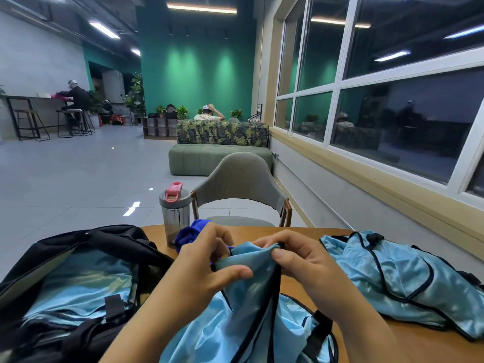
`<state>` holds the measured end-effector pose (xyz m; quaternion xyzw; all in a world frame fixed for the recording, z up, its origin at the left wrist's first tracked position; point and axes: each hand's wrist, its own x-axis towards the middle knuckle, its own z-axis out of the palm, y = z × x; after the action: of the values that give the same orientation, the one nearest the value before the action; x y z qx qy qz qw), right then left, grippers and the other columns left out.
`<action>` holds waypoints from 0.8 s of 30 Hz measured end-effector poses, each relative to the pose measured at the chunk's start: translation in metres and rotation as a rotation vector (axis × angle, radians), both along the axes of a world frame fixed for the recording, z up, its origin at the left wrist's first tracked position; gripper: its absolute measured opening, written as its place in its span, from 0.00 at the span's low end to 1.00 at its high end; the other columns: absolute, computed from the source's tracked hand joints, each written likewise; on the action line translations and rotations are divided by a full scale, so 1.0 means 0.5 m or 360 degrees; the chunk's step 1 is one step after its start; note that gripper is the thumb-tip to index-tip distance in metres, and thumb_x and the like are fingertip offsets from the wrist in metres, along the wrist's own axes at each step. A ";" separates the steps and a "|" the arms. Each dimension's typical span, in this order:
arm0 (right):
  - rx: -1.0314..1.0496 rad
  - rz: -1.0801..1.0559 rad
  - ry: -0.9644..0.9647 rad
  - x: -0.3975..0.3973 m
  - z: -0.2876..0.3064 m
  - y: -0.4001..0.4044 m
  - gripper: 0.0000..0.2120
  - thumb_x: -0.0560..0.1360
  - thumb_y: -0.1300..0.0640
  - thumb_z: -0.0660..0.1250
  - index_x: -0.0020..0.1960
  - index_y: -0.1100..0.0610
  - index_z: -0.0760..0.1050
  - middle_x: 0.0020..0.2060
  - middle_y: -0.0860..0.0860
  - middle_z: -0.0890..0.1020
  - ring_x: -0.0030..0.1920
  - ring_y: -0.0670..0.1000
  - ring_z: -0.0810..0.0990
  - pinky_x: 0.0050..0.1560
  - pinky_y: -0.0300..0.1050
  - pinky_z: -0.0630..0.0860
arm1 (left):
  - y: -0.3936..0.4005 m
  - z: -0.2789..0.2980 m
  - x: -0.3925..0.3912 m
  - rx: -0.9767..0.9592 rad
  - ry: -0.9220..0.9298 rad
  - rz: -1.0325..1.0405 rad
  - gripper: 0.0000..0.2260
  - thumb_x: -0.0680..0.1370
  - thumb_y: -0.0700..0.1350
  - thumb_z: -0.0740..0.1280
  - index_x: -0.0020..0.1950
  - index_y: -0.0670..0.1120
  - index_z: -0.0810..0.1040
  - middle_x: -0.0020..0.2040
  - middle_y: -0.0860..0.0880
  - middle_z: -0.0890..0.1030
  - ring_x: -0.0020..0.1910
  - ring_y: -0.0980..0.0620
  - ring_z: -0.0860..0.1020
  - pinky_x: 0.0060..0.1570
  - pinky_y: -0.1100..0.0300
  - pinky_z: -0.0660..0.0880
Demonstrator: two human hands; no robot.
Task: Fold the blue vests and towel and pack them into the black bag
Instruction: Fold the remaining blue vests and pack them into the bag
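A light blue vest (243, 305) with dark trim hangs in front of me over the wooden table (419, 347). My left hand (207, 265) and my right hand (301, 260) both pinch its top edge, close together. The black bag (86, 242) lies open at the left, with a folded light blue vest (81, 286) inside. Another light blue vest (408, 279) lies crumpled on the table at the right. A dark blue towel (191, 231) sits bunched behind my left hand, partly hidden.
A grey bottle with a pink lid (174, 210) stands at the table's far edge beside the towel. A grey chair (242, 184) faces me across the table. Beyond are a green sofa (220, 158), tiled floor and seated people.
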<state>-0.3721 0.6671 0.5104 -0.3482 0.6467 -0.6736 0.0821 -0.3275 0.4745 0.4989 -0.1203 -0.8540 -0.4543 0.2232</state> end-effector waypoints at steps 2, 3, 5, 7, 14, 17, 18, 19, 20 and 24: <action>-0.0031 0.0038 -0.0047 -0.001 0.000 0.004 0.07 0.68 0.48 0.65 0.42 0.46 0.81 0.51 0.53 0.84 0.48 0.49 0.82 0.46 0.40 0.78 | -0.004 0.004 0.000 -0.0008 -0.0007 0.0011 0.17 0.66 0.52 0.76 0.46 0.58 0.70 0.37 0.58 0.75 0.35 0.60 0.72 0.37 0.72 0.68; -0.0041 0.0048 -0.0063 -0.002 -0.001 0.005 0.07 0.67 0.48 0.65 0.41 0.47 0.81 0.51 0.55 0.84 0.48 0.50 0.81 0.46 0.40 0.77 | -0.007 0.004 0.000 -0.0016 -0.0010 0.0016 0.17 0.68 0.49 0.76 0.48 0.60 0.71 0.37 0.59 0.75 0.35 0.60 0.72 0.38 0.72 0.68; -0.0032 0.0038 -0.0066 -0.004 -0.004 0.006 0.07 0.67 0.48 0.66 0.41 0.47 0.80 0.49 0.60 0.82 0.46 0.51 0.79 0.46 0.41 0.77 | -0.010 0.005 0.001 -0.0048 -0.0019 0.0029 0.17 0.68 0.48 0.76 0.49 0.62 0.72 0.39 0.60 0.75 0.37 0.60 0.73 0.39 0.72 0.68; -0.0039 0.0027 -0.0056 -0.005 -0.007 0.008 0.07 0.67 0.47 0.66 0.41 0.47 0.80 0.43 0.58 0.81 0.43 0.49 0.78 0.44 0.40 0.77 | -0.009 0.007 0.005 -0.0095 -0.0002 0.0058 0.16 0.68 0.49 0.75 0.50 0.61 0.73 0.41 0.60 0.76 0.39 0.59 0.74 0.40 0.72 0.69; -0.0143 -0.0016 -0.0044 -0.005 -0.004 0.013 0.07 0.66 0.48 0.67 0.40 0.48 0.81 0.34 0.46 0.77 0.36 0.43 0.76 0.40 0.36 0.75 | 0.002 -0.007 0.012 0.0142 -0.0132 0.0050 0.20 0.66 0.63 0.69 0.57 0.64 0.71 0.45 0.60 0.82 0.47 0.62 0.79 0.46 0.68 0.73; -0.0133 -0.0006 -0.0036 -0.004 -0.003 0.014 0.07 0.65 0.48 0.67 0.39 0.48 0.80 0.34 0.46 0.77 0.36 0.44 0.76 0.40 0.36 0.75 | 0.015 -0.003 0.017 0.0305 -0.0119 -0.0059 0.21 0.67 0.56 0.69 0.59 0.61 0.72 0.48 0.63 0.81 0.50 0.63 0.79 0.51 0.68 0.71; -0.0133 -0.0005 -0.0034 -0.004 -0.002 0.014 0.06 0.65 0.48 0.67 0.39 0.48 0.81 0.34 0.46 0.77 0.36 0.43 0.76 0.40 0.36 0.75 | 0.018 0.000 0.017 0.0324 -0.0089 -0.0079 0.20 0.67 0.54 0.70 0.59 0.60 0.73 0.48 0.62 0.82 0.50 0.62 0.79 0.52 0.65 0.71; -0.0133 -0.0004 -0.0028 -0.004 -0.001 0.014 0.06 0.66 0.48 0.66 0.39 0.47 0.81 0.34 0.46 0.77 0.36 0.43 0.76 0.40 0.36 0.75 | 0.020 0.002 0.016 0.0340 -0.0062 -0.0091 0.19 0.68 0.53 0.72 0.58 0.59 0.74 0.48 0.61 0.82 0.50 0.61 0.80 0.53 0.62 0.71; -0.0129 -0.0003 -0.0018 -0.003 0.000 0.015 0.06 0.66 0.48 0.66 0.39 0.47 0.81 0.34 0.45 0.78 0.36 0.43 0.76 0.40 0.35 0.75 | 0.022 0.002 0.015 0.0369 -0.0041 -0.0104 0.18 0.69 0.52 0.75 0.57 0.59 0.76 0.47 0.60 0.83 0.48 0.60 0.80 0.53 0.60 0.71; -0.0093 -0.0060 0.0012 -0.002 0.007 0.020 0.06 0.71 0.57 0.63 0.43 0.56 0.79 0.33 0.46 0.78 0.36 0.43 0.76 0.40 0.36 0.75 | 0.025 0.007 0.002 0.0414 0.0031 -0.0084 0.14 0.69 0.43 0.75 0.48 0.61 0.81 0.45 0.55 0.83 0.44 0.56 0.80 0.47 0.59 0.76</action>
<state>-0.3732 0.6770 0.5140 -0.3408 0.6335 -0.6923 0.0567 -0.3264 0.4868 0.5022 -0.1172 -0.7821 -0.5658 0.2333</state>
